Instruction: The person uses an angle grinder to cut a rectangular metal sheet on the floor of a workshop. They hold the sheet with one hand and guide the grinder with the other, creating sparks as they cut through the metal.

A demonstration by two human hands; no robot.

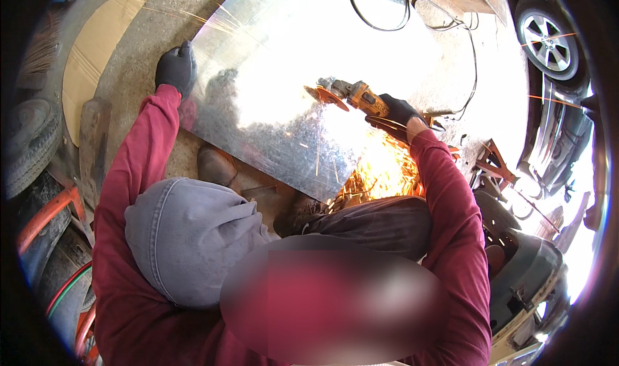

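Toward the right side of the sheet metal (271, 102), my right grip (398, 111) is wrapped firmly round the rear body of an angle grinder (367, 100), so that's the angle I'm watching from my end. The tool's long axis runs roughly crosswise over the sheet, and its disc (332, 98) sits left of that grip and a touch farther out, pointing in toward the sheet's middle. Right is easily the nearer hand. Orange sparks (383, 169) pour out by the sheet's near right corner, so I'd guess disc and metal are touching, but glare hides the actual contact line. Left grip (176, 68) is way over on the sheet's left edge, fingers curled; can't tell if it's pinching the edge or just pressing down. IMO everything hinges on how the disc lines up with the sheet.
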